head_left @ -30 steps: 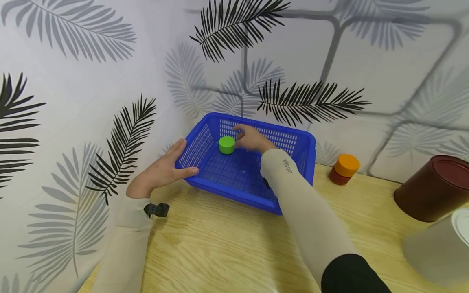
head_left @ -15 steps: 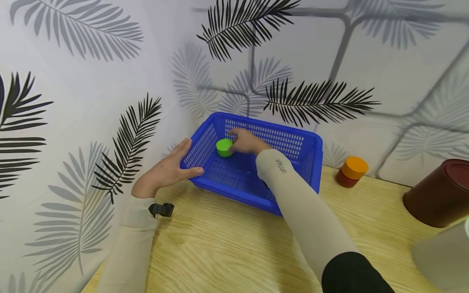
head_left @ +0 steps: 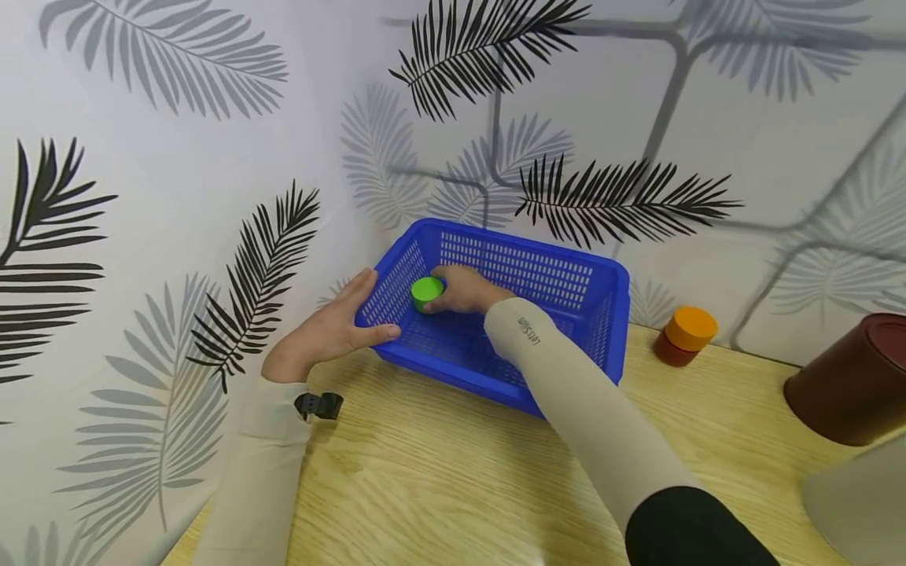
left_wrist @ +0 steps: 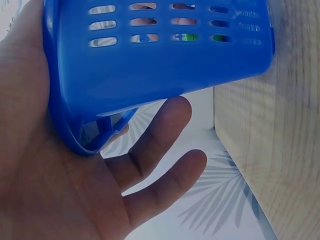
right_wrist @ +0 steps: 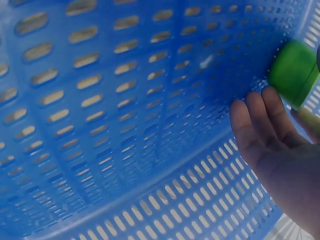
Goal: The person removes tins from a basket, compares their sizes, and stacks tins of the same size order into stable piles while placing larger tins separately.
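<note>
A blue slotted plastic basket [head_left: 453, 385] stands on the wooden table. Inside it, near the left wall, is a small round green tub [head_left: 426, 291]. My right hand [head_left: 467, 288] reaches into the basket and grips the tub with thumb and fingertips; in the right wrist view, the fingers [right_wrist: 272, 112] meet the side of the green tub [right_wrist: 294, 70]. My left hand [head_left: 333, 326] holds the basket's left front corner, thumb over the front rim and fingers along the left side. In the left wrist view, two fingers [left_wrist: 170, 125] extend past the basket wall [left_wrist: 150, 75].
Right of the basket stands a small dark red jar with an orange lid [head_left: 690, 328]. Farther right are a large dark brown canister [head_left: 842, 385] and a pale canister [head_left: 859, 495]. A leaf-patterned wall covering [head_left: 318, 94] rises close behind and to the left.
My right hand has come down around the green tub, and the tub has shifted left toward the basket's left wall. The left hand keeps its place on the corner. The head view has turned slightly.
</note>
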The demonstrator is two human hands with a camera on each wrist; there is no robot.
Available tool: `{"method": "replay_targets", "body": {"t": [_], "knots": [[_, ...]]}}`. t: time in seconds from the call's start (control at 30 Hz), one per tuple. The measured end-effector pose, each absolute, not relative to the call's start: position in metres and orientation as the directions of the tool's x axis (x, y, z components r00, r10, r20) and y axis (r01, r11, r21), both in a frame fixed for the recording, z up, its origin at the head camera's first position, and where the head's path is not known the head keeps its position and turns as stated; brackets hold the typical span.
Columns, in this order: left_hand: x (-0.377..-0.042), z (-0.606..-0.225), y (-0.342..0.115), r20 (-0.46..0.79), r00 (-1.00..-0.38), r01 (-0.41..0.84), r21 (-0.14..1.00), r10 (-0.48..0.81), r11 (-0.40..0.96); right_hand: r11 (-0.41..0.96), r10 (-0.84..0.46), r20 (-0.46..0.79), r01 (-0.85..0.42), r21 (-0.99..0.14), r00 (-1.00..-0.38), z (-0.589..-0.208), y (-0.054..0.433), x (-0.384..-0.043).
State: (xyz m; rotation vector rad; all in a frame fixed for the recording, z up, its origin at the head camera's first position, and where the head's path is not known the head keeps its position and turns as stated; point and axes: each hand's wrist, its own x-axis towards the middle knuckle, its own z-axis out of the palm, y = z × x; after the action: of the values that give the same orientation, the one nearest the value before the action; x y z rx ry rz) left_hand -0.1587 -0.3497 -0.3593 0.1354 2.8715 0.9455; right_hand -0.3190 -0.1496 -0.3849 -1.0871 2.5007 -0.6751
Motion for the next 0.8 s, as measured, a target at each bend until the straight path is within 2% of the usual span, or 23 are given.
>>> {"method": "replay_targets", "body": {"t": [0.23, 0.53, 0.8], "knots": [[-0.159, -0.357, -0.349, -0.082, -0.99, 0.044, 0.601, 0.116, 0.798, 0.615, -0.737, -0.099, -0.602, -0.51, -0.668, -0.383, -0.148, -0.318], [-0.162, -0.357, -0.346, -0.085, -0.988, 0.055, 0.589, 0.13, 0.806, 0.57, -0.673, -0.051, -0.475, -0.671, -0.737, -0.369, -0.133, -0.323], [-0.159, -0.357, -0.347, -0.087, -0.987, 0.059, 0.594, 0.138, 0.802, 0.49, -0.674, -0.049, -0.397, -0.776, -0.737, -0.353, -0.12, -0.325]]}}
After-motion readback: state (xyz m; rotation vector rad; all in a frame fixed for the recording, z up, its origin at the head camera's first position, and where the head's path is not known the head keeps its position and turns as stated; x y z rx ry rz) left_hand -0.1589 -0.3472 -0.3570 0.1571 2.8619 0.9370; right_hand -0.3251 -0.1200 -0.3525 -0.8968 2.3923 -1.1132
